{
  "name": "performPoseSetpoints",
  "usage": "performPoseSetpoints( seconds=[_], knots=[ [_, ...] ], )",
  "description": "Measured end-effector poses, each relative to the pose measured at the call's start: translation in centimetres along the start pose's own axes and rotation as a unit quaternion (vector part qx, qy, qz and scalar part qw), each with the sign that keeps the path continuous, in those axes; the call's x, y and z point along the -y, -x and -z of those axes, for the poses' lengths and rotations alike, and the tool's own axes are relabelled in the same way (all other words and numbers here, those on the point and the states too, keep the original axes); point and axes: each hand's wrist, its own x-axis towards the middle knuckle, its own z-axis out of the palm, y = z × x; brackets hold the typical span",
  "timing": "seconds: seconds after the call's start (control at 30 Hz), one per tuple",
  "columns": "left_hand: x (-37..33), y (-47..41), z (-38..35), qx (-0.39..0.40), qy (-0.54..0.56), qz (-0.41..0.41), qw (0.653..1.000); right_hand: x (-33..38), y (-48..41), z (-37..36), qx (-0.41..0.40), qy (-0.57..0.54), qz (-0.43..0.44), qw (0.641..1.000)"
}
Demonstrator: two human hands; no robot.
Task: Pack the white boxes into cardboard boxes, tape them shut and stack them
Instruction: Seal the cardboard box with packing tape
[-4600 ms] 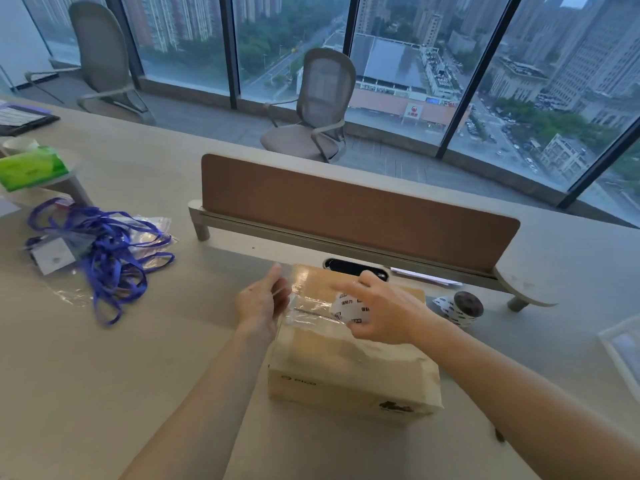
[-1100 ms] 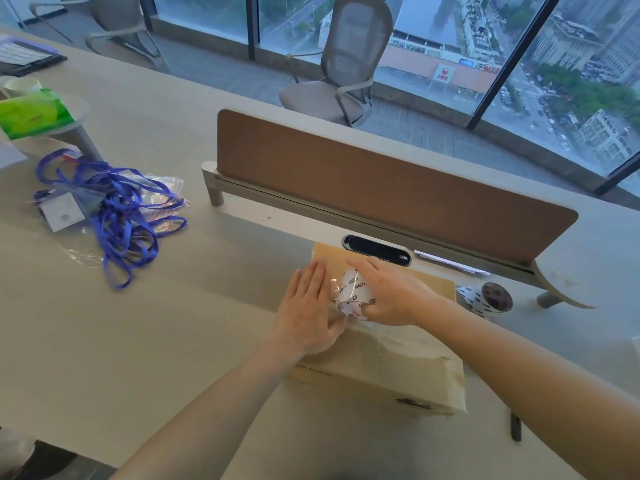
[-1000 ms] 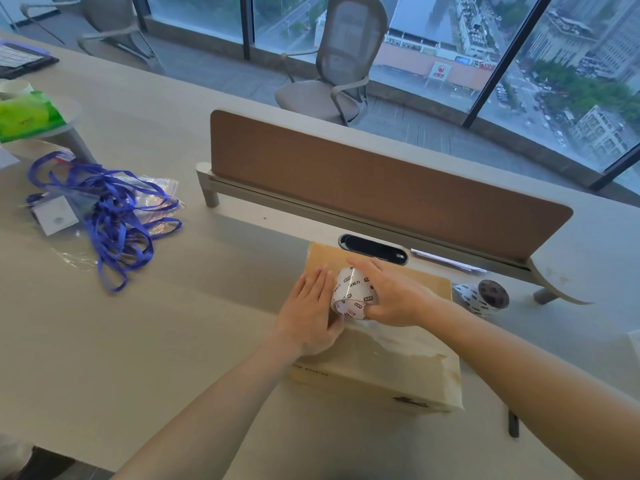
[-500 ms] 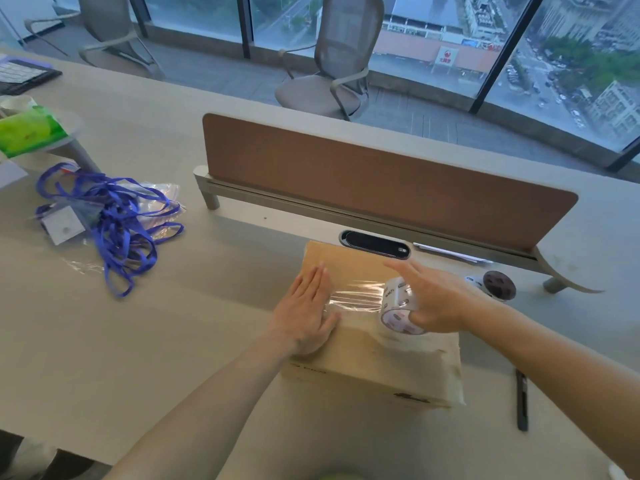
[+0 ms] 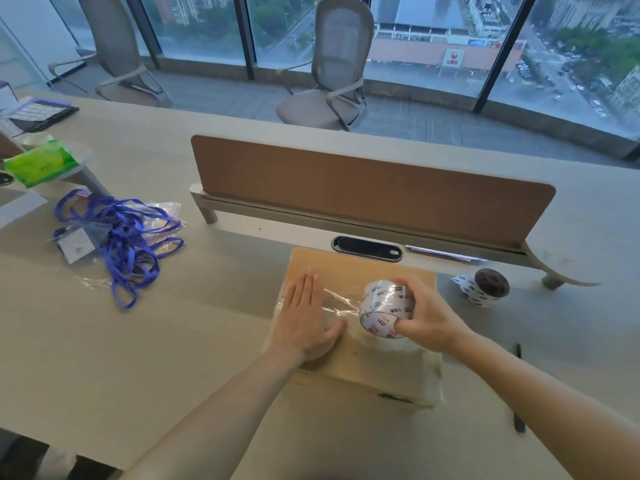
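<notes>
1. Head view: the carton [image 5: 360, 268] lies closed on the table [image 5: 173, 341], just in front of the divider [image 5: 363, 188].
2. The left hand [image 5: 306, 323] lies flat on the carton's left part, fingers straight and together, pressing down the end of the clear strip [image 5: 341, 301].
3. The right hand [image 5: 426, 320] is curled round the tape roll [image 5: 384, 308], fingers over it and thumb on the near side. The roll is right of centre over the top.
4. The strip runs left to right between the hands. The bare stretch of the top lies right of the roll, so the right hand is nearer and the pull probably goes rightward along that line.
5. The film looks wrinkled, so it may need smoothing.
</notes>
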Motion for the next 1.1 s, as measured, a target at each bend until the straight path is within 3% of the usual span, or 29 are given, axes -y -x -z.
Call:
performPoseSetpoints(
  seconds=[0.1,0.23,0.33,0.4,0.5,0.77,1.1],
  knots=[
    [-0.3,-0.2,-0.1,-0.028,0.016,0.027,0.999,0.0,-0.2,0.5,-0.021,0.008,0.027,0.999],
    [0.0,-0.3,0.1,-0.017,0.006,0.025,1.000,0.8,-0.4,1.8,0.026,0.138,0.095,0.986],
    [0.0,-0.5,0.3,-0.015,0.013,0.034,0.999,1.1,-0.8,3.1,0.030,0.256,0.145,0.955],
    [0.1,-0.7,0.3,-0.010,0.016,0.049,0.999,0.4,-0.6,4.8,0.037,0.294,0.126,0.947],
    [-0.2,-0.9,0.5,-0.012,0.009,0.060,0.998,-1.0,0.8,7.0,0.061,0.303,0.104,0.945],
    [-1.0,-0.9,0.6,0.024,-0.030,0.081,0.996,-8.0,5.1,10.9,0.024,0.323,0.145,0.935],
    [-1.1,-1.0,0.4,0.043,-0.082,0.076,0.993,-13.0,6.0,9.6,0.037,0.303,0.189,0.933]
  ],
)
